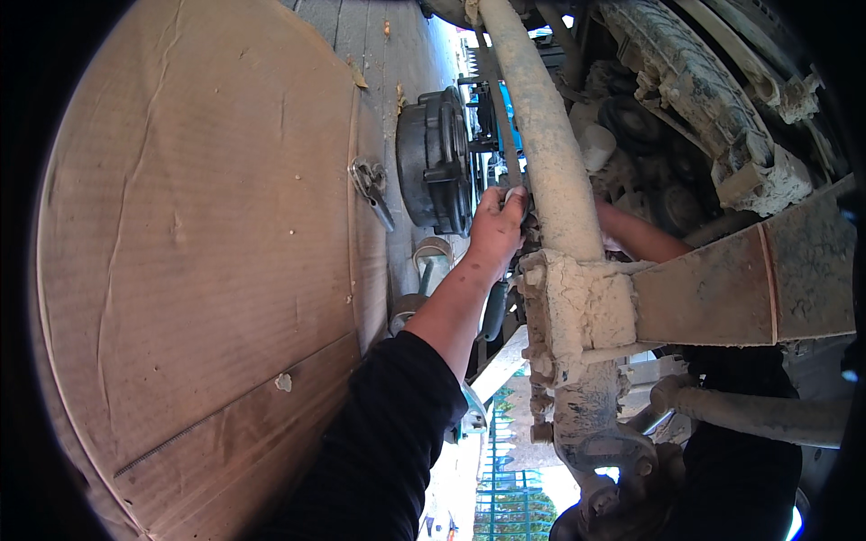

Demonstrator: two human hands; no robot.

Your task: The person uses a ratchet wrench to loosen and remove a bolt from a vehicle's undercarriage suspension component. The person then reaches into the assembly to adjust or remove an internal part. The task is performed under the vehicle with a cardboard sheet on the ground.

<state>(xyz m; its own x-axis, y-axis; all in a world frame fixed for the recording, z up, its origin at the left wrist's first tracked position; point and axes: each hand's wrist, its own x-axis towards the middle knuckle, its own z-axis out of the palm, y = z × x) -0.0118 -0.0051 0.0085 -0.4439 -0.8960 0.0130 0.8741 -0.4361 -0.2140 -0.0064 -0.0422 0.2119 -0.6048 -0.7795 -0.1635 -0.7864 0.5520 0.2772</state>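
My left hand (498, 225) reaches up to the near side of a mud-caked axle tube (550, 135). Its fingers are closed beside a thin rod (498, 104) that runs along the tube; what they hold is hidden. A dark handle (494, 311) hangs just below that wrist. My right hand (612, 236) is behind the tube, with only its edge and the bare forearm showing, so its fingers are out of sight. Below the hands, a dirt-covered clamp block (586, 307) surrounds the tube, joined to a broad dusty beam (713, 288).
A large cardboard sheet (207, 225) covers the left. At its edge lies a metal hand tool (372, 191). Beside it stands a round black plastic container (433, 162). Small metal wheels (406, 311) sit near my left forearm. A ribbed, muddy part (704, 81) hangs at upper right.
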